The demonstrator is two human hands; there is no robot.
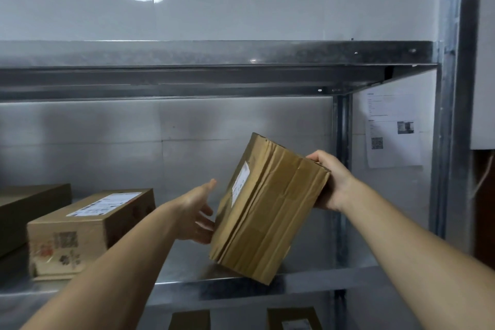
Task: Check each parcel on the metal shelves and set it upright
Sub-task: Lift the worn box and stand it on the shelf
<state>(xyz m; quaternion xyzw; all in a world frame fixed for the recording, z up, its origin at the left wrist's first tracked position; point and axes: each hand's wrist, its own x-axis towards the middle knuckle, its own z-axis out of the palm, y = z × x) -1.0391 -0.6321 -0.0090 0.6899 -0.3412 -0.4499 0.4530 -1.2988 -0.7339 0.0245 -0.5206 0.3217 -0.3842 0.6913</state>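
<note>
A brown taped cardboard parcel [267, 209] with a white label on its left face is tilted, its lower corner over the front edge of the metal shelf [308, 282]. My right hand [332, 182] grips its upper right corner, fingers curled over the top edge. My left hand [197, 211] reaches in with straight fingers and touches the parcel's lower left side. Left of it, a second parcel [88, 230] with a white label on top and printed patterns on its front lies flat on the same shelf.
A darker box [29, 211] lies at the far left. The shelf above [214, 53] holds nothing in view. A steel upright [340, 169] stands right of the parcel, with a printed sheet [393, 128] on the wall behind. Tops of two parcels [294, 320] show on the shelf below.
</note>
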